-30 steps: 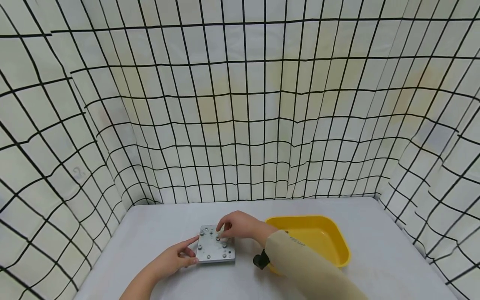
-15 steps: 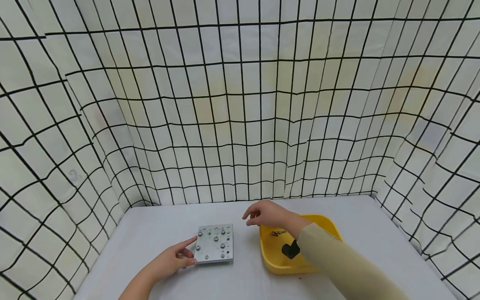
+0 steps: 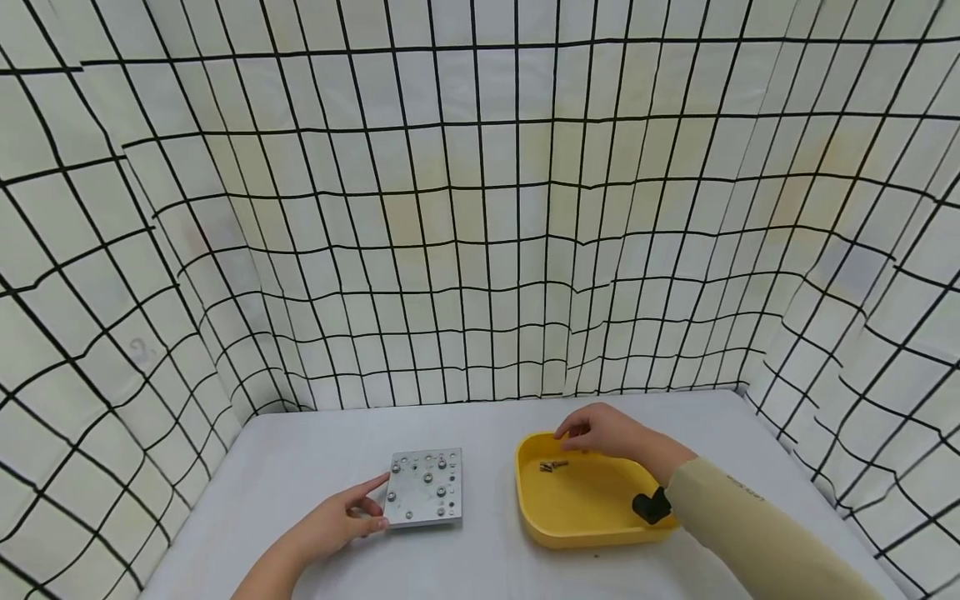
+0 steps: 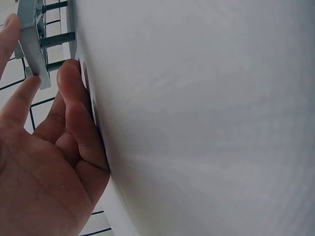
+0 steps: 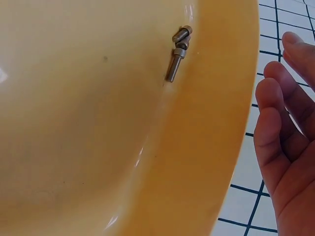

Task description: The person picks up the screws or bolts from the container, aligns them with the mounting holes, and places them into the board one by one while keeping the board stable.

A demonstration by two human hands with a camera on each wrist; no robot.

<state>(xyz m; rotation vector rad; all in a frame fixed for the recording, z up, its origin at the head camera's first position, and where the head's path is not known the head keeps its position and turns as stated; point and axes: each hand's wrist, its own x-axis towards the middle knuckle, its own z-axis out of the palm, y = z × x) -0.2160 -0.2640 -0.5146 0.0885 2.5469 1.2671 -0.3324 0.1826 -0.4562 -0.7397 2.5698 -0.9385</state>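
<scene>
A silver metal plate with holes and several upright screws lies left of centre. My left hand holds its left edge, index finger at the side and thumb at the near corner. In the left wrist view, threaded screw shanks stick out of the plate, and the other fingers curl low against the white surface. My right hand, fingers loosely bent and holding nothing, hovers over the far rim of a yellow tray. A few socket-head screws lie together inside the tray by its wall.
A white cloth covers the table, with a small dark speck in front of the tray. White walls with a black grid enclose the back and sides. A black wrist camera sits under the right wrist.
My right hand has left the plate and moved right, over the tray, which brings the screws in it into view. The left hand keeps its place on the plate; the head view shifts slightly.
</scene>
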